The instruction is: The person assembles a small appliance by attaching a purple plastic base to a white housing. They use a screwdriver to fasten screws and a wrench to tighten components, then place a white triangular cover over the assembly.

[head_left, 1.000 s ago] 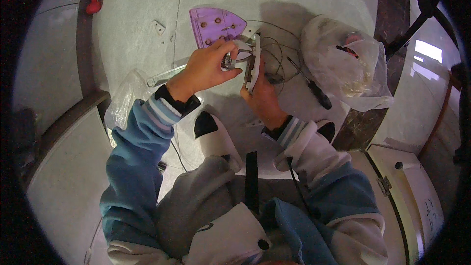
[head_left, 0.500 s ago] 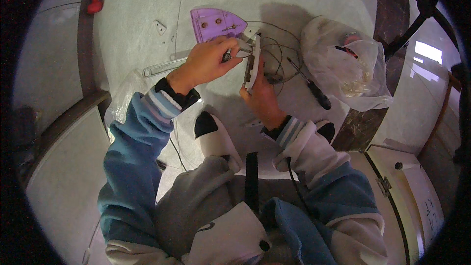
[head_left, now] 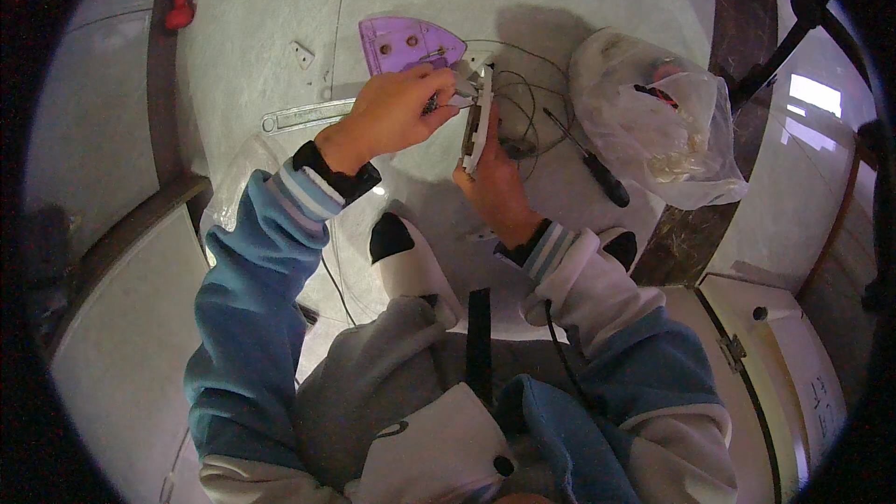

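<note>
White plastic part [head_left: 478,117] stands on edge between both hands: the right hand [head_left: 499,189] grips it from below, the left hand [head_left: 397,112] pinches its top. Just behind lies a purple plate [head_left: 408,43]; a screwdriver [head_left: 593,166] and plastic bag [head_left: 658,126] lie right, on the pale floor [head_left: 280,0].

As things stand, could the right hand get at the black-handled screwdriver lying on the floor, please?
Probably not yet: the right hand is gripping the white part. The screwdriver lies close to its right with bare floor between.

You have a purple soleplate [head_left: 411,43], a black-handled screwdriver [head_left: 597,173], a clear plastic bag [head_left: 658,126] and a red dumbbell [head_left: 180,6] lying around on the floor.
</note>
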`<move>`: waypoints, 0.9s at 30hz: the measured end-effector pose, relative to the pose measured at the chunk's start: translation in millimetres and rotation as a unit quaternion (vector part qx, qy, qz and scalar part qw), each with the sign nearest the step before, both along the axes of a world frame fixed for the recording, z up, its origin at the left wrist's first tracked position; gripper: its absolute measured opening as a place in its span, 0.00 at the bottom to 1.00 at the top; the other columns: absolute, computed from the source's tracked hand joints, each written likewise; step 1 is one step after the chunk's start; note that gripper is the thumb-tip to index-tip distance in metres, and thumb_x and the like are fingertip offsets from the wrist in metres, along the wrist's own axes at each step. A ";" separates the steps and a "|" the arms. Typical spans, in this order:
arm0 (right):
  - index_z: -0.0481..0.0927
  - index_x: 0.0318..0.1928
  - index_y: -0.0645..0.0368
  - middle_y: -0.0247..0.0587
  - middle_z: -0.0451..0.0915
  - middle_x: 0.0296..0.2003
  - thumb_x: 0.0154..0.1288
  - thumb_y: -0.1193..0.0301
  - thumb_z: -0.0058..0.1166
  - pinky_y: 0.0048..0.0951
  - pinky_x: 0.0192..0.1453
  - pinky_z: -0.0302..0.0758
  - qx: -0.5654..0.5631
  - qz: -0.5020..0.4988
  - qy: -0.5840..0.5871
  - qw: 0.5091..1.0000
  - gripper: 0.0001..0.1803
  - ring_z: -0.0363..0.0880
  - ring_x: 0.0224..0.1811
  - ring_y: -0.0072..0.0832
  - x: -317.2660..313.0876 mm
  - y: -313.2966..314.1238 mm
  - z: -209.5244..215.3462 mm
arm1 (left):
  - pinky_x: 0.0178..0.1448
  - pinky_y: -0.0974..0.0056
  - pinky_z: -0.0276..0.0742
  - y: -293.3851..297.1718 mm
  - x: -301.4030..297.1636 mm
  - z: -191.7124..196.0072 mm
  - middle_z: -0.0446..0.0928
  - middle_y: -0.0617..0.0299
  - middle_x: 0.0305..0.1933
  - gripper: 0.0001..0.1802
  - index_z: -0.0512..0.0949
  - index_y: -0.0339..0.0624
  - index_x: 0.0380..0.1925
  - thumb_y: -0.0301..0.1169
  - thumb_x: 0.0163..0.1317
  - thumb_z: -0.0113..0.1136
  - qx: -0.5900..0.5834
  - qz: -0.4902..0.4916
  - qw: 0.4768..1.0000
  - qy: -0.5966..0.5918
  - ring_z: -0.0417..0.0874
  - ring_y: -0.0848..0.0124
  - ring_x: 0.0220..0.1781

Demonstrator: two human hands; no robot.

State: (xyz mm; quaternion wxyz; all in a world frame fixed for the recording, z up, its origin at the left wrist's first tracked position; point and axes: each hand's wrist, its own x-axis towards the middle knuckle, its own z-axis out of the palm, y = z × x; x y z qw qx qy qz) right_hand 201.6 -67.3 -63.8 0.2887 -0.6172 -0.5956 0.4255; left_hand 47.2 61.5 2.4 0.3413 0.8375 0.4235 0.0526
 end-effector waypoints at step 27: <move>0.35 0.70 0.70 0.67 0.71 0.51 0.55 0.75 0.58 0.43 0.46 0.77 0.061 0.000 -0.027 0.998 0.51 0.77 0.47 0.56 -4.0 1.1 0.8 | 0.33 0.52 0.76 -7.9 4.2 -9.9 0.77 0.53 0.44 0.20 0.73 0.55 0.53 0.39 0.60 0.59 0.007 0.013 1.000 -0.015 0.81 0.53 0.32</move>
